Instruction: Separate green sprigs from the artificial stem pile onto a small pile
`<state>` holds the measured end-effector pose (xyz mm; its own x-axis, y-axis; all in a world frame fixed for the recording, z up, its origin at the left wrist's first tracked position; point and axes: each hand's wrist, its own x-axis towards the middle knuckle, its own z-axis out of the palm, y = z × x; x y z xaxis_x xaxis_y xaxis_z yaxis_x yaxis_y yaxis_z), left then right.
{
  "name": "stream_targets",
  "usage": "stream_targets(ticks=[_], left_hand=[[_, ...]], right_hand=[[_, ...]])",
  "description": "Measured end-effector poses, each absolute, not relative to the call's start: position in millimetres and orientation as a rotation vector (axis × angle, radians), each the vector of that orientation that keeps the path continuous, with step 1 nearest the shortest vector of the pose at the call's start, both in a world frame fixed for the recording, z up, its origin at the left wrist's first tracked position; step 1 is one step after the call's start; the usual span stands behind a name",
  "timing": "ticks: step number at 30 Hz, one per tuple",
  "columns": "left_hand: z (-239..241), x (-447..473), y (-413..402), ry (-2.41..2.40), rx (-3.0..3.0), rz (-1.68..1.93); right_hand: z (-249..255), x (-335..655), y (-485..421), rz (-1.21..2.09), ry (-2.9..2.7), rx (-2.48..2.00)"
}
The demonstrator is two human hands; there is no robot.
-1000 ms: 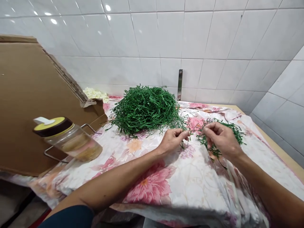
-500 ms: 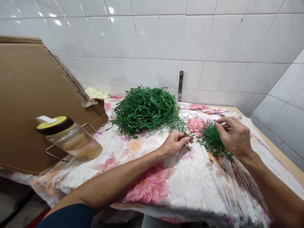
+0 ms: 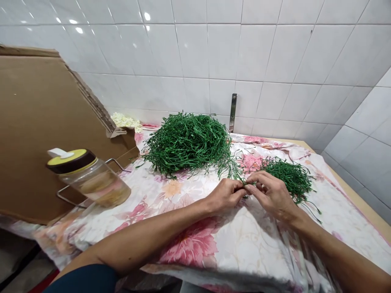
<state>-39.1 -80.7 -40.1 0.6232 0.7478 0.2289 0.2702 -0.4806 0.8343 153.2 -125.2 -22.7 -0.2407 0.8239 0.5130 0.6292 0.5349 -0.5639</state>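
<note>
White wall tiles [image 3: 275, 53] back a table draped in a floral cloth [image 3: 189, 240], where a person's two bare hands meet over a single green strand [image 3: 244, 184]; the left hand [image 3: 226, 195] and the right hand [image 3: 270, 195] both pinch it narrowly between thumb and fingertips, knuckle to knuckle, just above the cloth; a large heap of green strands [image 3: 187, 142] lies behind the left hand, near the wall, and a smaller pile [image 3: 290, 175] sits just beyond the right; the strand looks thin, light and springy, apt to snag on its neighbours, and is probably best taken at one end with the fingertips rather than grabbed by the bunch; at left, a clear jar with a yellow lid [image 3: 91, 183] lies tilted in a wire holder against a sheet of cardboard [image 3: 39, 134]; pale petals [image 3: 125, 121] show behind it; no label or writing can be read anywhere.
</note>
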Motion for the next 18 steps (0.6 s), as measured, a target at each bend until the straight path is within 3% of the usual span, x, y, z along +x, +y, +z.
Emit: stream_targets(ticks=[7,18], left_hand=[[-37.4,-44.9,-73.7,0.646,2.341,1.013],[-25.0,-55.3,-60.7,0.511,2.606,0.927]], right_hand=[[-19.2,154.5,-125.6,0.515,-1.714,-1.265],[-14.6,162.6,-125.0,0.647,-1.517,-1.245]])
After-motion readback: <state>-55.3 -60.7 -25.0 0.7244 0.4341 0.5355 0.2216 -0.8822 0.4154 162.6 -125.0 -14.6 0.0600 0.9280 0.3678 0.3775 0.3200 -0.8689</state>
